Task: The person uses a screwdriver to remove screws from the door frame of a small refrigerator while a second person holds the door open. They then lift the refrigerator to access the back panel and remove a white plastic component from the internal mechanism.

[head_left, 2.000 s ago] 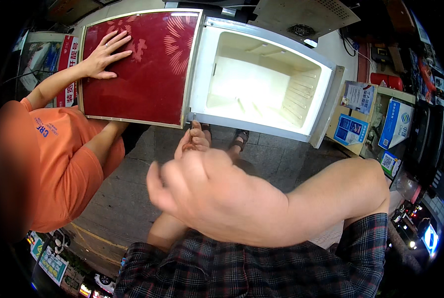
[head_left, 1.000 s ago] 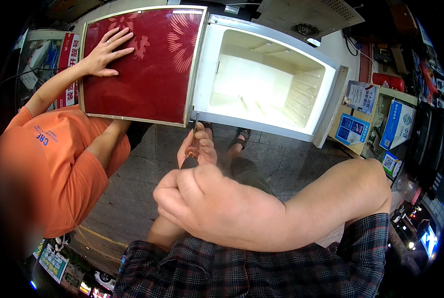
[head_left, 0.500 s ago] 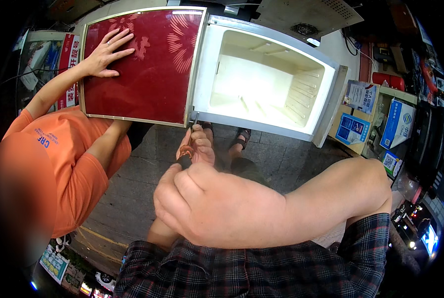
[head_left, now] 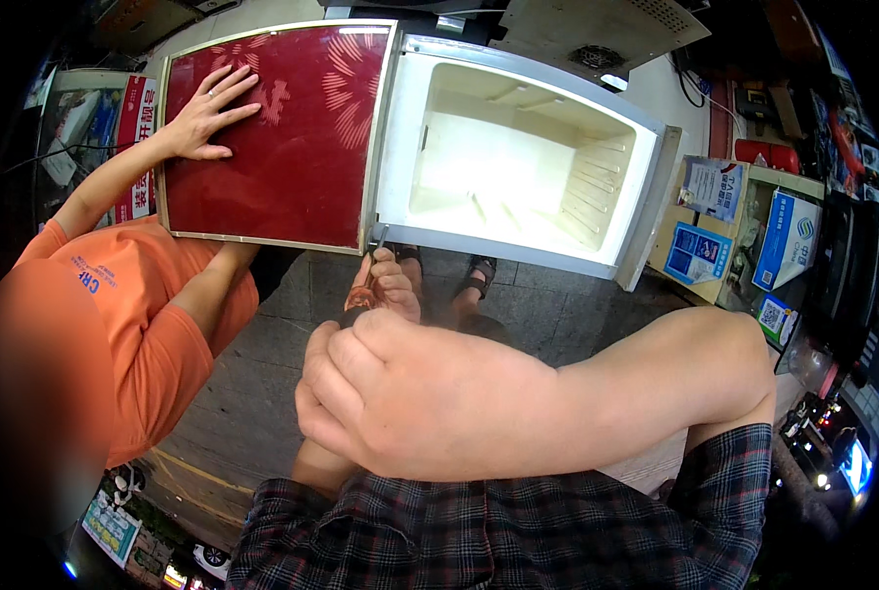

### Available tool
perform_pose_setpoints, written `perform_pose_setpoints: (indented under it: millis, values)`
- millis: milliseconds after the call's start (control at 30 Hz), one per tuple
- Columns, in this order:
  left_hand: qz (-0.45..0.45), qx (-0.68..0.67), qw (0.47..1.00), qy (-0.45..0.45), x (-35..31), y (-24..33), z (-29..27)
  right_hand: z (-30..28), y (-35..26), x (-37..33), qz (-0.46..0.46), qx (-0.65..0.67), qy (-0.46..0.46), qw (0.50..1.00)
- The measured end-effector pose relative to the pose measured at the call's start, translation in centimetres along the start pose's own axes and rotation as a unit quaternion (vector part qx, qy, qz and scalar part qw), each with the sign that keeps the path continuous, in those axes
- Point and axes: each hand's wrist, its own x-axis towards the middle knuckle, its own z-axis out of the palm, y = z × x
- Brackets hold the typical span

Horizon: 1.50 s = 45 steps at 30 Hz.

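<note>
A screwdriver (head_left: 360, 295) with a translucent orange and black handle slants up toward the lower corner of a dark red refrigerator door (head_left: 306, 177). My right hand (head_left: 375, 393) is wrapped round the back of its handle. Farther forward, my left hand (head_left: 397, 285) closes its fingers around the front part, close to the hinge area between door and cabinet. The tip's exact contact is too small to make out. To the right, the white refrigerator compartment (head_left: 498, 147) gapes with bare ribbed walls. A co-worker's hand (head_left: 203, 123) lies spread on the red door.
The co-worker in an orange shirt (head_left: 154, 305) stands close on my left. Beside the refrigerator at right are a cardboard box (head_left: 685, 251), a blue and white box (head_left: 788, 241) and a red cylinder (head_left: 766, 154). A metal panel with a fan (head_left: 597, 57) stands behind. Grey tiles (head_left: 262, 364) cover the floor.
My right hand has turned and shifted slightly on the screwdriver handle. The refrigerator appears a little farther left in view. The co-worker's hand keeps its place on the door.
</note>
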Motion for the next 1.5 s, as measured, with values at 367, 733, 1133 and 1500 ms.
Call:
perform_pose_setpoints:
  millis: [367, 733, 1133, 1500]
  values:
    - [0.002, 0.004, 1.0, 0.006, 0.3, -0.2, -0.1, 1.3, -1.4, -0.4, 0.065, 0.005, 0.074, 0.995]
    - [0.01, 0.018, 1.0, 0.003, 1.1, 0.5, -0.3, 0.3, -0.9, -0.5, 0.072, 0.038, 0.016, 0.997]
    - [0.02, 0.018, 1.0, 0.007, 0.5, 0.6, -0.2, 0.9, 0.0, -1.1, 0.043, 0.029, 0.046, 0.998]
    - [0.029, -0.018, 0.998, 0.045, -1.7, -2.1, 1.4, -0.5, -1.9, -1.3, 0.099, 0.066, 0.029, 0.992]
